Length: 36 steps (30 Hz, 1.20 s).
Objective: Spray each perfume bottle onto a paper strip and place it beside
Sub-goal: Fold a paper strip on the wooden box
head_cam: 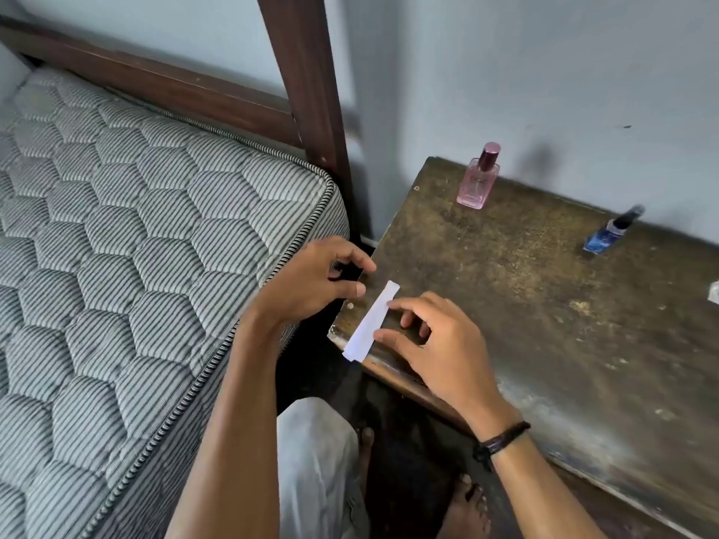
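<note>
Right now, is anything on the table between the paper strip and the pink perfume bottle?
Nothing visible. The paper strip lies at the near corner of the wooden table, touched by the right hand. Only bare tabletop runs from there to the pink perfume bottle. The blue perfume bottle stands off to the right.

White paper strip (371,322): narrow, flat on counter (525,305) corner, slanted, near end overhanging edge. Right-hand fingers (393,304) touch its right edge; left-hand fingers (358,290) just left of far end.
Pink perfume bottle (478,180): upright, capped, well beyond fingers.
Blue perfume bottle (612,231): small, dark cap, blurred, far right of fingers.
</note>
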Tool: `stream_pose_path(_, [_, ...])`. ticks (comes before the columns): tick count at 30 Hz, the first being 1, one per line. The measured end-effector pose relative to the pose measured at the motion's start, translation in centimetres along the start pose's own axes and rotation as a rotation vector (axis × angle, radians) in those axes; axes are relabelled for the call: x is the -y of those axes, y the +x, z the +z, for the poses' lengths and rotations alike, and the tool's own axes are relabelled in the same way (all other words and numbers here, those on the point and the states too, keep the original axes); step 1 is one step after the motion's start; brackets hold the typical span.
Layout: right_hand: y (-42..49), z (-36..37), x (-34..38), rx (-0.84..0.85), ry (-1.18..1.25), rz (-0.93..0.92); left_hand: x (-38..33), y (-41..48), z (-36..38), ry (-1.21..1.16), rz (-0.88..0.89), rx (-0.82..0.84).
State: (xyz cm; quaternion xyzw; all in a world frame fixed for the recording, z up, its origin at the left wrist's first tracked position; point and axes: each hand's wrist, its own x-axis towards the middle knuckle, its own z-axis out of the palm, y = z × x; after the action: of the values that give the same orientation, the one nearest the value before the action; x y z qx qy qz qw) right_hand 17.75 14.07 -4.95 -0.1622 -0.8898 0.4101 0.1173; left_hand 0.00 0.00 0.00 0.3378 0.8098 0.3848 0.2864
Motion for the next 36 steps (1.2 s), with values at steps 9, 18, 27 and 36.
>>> stream_pose_path(9, [-0.7, 1.3, 1.9, -0.012, -0.303, 0.019, 1.1, -3.1, -0.4, 0.112, 0.006, 0.260])
stream_pose_path(18, [-0.6, 2.0, 2.3, -0.052, -0.359, -0.008, 1.6, -3.0, -0.7, 0.158, -0.027, 0.304])
stream_pose_path(27, [-0.4, 2.3, 1.9, -0.077, -0.195, 0.050, 1.5, -2.4, -0.3, 0.231, -0.030, 0.290])
stream_pose_path(36, [0.3, -1.2, 3.1, -0.247, 0.369, 0.264, -1.4, -1.6, 0.9, -0.220, 0.032, -0.147])
